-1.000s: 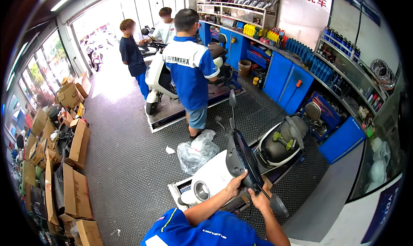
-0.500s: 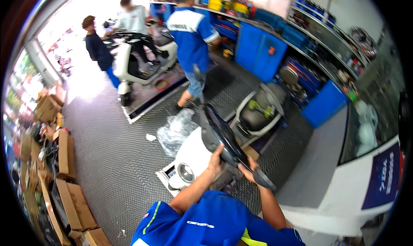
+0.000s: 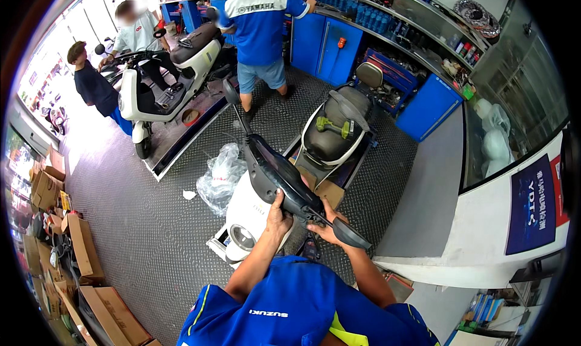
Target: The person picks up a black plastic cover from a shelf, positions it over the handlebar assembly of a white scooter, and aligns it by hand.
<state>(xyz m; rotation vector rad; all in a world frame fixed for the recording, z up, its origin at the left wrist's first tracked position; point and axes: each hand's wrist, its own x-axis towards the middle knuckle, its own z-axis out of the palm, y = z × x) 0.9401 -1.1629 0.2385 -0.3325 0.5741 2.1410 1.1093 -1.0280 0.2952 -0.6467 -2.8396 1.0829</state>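
A black handlebar cover [image 3: 278,167] spans the front of the white scooter [image 3: 251,210] before me. One round mirror [image 3: 231,93] sticks up at its far end. Its other mirror [image 3: 351,232] is beside my right hand. With the thumb on the cover's near edge, my left hand [image 3: 278,220] grips it from below. My right hand [image 3: 328,224] is closed around the cover's right end, by the mirror stem; its fingertips are partly hidden beneath. Behind the cover, a green and black power drill [image 3: 334,128] lies on the scooter's dark seat [image 3: 330,146].
Crumpled clear plastic [image 3: 221,179] lies left of the scooter. Cardboard boxes [image 3: 115,316] line the left side. A co-worker [image 3: 260,37] stands at the blue cabinets [image 3: 324,46]. Two people are by another white scooter [image 3: 130,98] on a platform. A white counter [image 3: 448,237] is at right.
My view has shifted, so the scene sits further left. Both hands keep their hold on the handlebar cover. The co-worker has walked up to the bench and has a hand at its top.
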